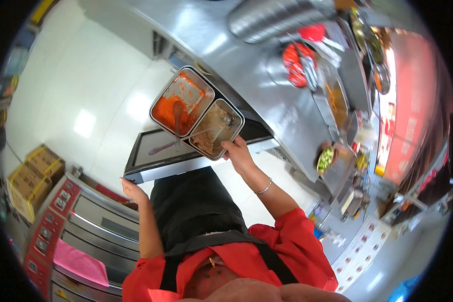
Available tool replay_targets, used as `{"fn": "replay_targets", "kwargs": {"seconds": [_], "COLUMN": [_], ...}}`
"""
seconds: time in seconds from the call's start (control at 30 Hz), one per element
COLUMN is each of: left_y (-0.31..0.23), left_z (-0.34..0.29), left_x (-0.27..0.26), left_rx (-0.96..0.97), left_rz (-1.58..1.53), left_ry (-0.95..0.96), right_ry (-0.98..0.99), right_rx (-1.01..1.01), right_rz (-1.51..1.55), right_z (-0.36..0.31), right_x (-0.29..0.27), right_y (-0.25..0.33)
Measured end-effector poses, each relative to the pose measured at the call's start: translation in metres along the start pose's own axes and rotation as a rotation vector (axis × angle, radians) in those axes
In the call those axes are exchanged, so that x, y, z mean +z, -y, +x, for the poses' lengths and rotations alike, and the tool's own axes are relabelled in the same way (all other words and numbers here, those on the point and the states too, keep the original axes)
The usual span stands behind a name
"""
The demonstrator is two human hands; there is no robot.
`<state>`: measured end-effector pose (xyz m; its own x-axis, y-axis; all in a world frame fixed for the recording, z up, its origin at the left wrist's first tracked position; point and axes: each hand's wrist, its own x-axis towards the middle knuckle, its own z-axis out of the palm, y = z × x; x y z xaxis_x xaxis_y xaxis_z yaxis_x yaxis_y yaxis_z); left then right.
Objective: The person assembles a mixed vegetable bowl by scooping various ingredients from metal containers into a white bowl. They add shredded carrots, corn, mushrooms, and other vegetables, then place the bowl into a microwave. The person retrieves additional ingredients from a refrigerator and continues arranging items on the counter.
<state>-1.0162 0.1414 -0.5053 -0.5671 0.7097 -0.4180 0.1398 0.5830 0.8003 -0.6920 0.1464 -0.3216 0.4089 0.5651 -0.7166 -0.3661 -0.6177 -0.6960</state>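
My right hand (238, 154) grips the near rim of a metal pan (202, 122) with brown, minced-looking food and a metal spoon in it. Against its left side sits a second metal pan (158, 97), partly filled with orange-red shredded or chopped food. A brownish spoon (177, 117) lies in the orange food, its handle toward me. Below the pans stands an open cabinet door (186, 168) with a dark-framed, shiny inner side, probably a fridge door. My left hand (134, 191) is closed at the door's left corner; its fingertips are partly hidden. What supports the pans is hidden.
A steel counter (221, 50) runs diagonally on the right, with a large metal pot (274, 20), red-handled utensils (299, 63) and a bowl of chopped green vegetables (325, 160). At left are cardboard boxes (32, 183) and a steel oven-like appliance (105, 231) with a pink cloth (80, 262).
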Motion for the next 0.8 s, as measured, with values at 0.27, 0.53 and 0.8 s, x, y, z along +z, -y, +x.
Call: {"fn": "replay_targets", "kwargs": {"seconds": [0.27, 0.53, 0.8], "left_y": [-0.019, -0.005, -0.021], "left_z": [0.003, 0.035, 0.033], "left_x": [0.006, 0.016, 0.021], "left_rx": [0.067, 0.091, 0.036], "left_rz": [0.117, 0.136, 0.132], "left_ry": [0.003, 0.031, 0.004], "right_ry": [-0.331, -0.621, -1.125], "right_rx": [-0.044, 0.008, -0.234], "right_rz": [0.067, 0.182, 0.093], "right_z": [-0.099, -0.094, -0.057], "right_x": [-0.163, -0.329, -0.360], "right_y": [0.006, -0.005, 0.000]}}
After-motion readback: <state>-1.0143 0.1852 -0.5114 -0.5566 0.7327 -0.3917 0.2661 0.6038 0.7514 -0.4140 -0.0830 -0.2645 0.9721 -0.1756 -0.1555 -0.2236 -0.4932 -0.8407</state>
